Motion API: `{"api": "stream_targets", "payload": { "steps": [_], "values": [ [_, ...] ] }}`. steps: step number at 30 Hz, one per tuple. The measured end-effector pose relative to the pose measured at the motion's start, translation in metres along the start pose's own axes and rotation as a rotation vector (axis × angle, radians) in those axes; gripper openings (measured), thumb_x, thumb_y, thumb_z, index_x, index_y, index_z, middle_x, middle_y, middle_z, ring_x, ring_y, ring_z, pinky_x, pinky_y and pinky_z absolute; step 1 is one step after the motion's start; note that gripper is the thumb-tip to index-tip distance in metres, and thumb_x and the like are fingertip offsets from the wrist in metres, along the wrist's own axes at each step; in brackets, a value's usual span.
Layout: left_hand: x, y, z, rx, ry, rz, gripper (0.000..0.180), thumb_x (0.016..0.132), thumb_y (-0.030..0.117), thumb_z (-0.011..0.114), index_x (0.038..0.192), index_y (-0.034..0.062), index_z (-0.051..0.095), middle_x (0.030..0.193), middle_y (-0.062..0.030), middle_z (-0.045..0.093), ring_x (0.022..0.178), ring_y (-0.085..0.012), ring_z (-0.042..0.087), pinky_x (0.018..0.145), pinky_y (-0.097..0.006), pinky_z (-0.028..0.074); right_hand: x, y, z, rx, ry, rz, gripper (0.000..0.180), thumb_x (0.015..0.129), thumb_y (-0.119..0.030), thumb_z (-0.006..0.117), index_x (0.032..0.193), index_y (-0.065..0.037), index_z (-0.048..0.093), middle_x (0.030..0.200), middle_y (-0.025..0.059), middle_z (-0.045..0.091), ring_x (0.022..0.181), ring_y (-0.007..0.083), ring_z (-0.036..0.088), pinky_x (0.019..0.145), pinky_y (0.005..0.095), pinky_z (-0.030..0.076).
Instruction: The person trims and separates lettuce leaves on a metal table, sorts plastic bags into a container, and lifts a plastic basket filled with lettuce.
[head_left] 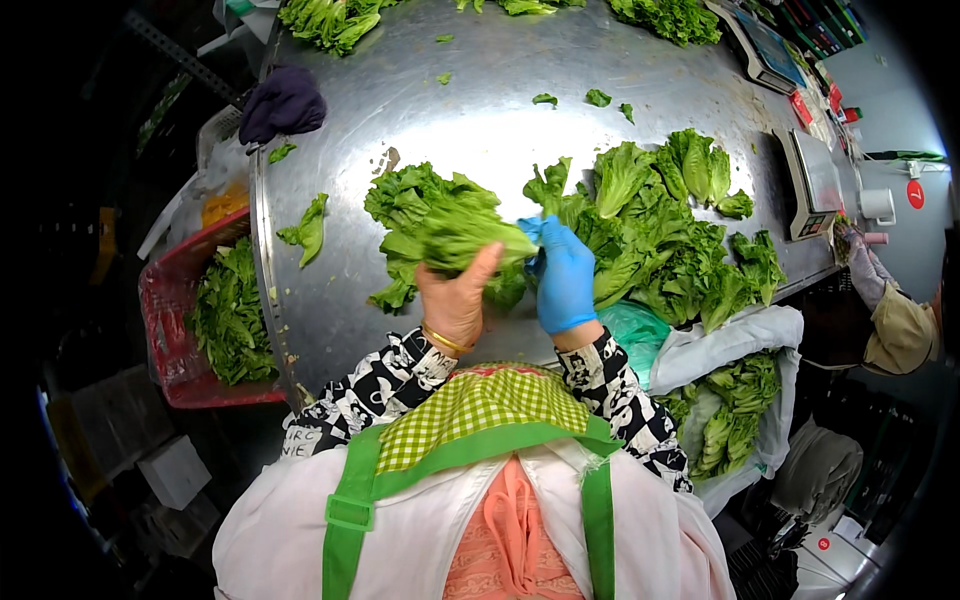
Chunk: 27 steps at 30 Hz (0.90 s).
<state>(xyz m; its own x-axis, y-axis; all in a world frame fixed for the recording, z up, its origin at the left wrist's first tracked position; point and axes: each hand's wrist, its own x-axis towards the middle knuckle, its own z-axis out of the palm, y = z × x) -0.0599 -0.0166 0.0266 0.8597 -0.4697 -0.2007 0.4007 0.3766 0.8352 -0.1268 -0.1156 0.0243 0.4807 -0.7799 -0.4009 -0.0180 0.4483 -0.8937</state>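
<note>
lettuce [455, 228], stem end [516, 242] between both hands [455, 300] [566, 280]

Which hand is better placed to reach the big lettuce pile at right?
Probably the right: the gloved right hand is beside the lettuce pile, while the bare left hand is farther away, holding a lettuce head.

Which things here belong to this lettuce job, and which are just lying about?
In use, apparently: held lettuce head, bare left hand, gloved right hand, lettuce pile, steel table.

Seemingly lying about: purple cloth bundle at the table's edge, scattered leaf scraps.
</note>
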Motion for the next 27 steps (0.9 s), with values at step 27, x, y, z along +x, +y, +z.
{"api": "stream_targets", "payload": {
  "steps": [27],
  "values": [
    [0.014, 0.007, -0.024, -0.219, -0.190, -0.581, 0.020, 0.084, 0.021, 0.067, 0.094, 0.0043, 0.062, 0.086, -0.0007, 0.062, 0.076, -0.0093, 0.056, 0.067, -0.026, 0.043, -0.035, -0.005, -0.010, -0.325, -0.202, -0.125, 0.032, 0.094, -0.026, 0.052, 0.092, 0.005, 0.062, 0.073, 0.0061, 0.063, 0.061, 0.0100, 0.057, 0.059, 0.0221, 0.046]
  ]
}}
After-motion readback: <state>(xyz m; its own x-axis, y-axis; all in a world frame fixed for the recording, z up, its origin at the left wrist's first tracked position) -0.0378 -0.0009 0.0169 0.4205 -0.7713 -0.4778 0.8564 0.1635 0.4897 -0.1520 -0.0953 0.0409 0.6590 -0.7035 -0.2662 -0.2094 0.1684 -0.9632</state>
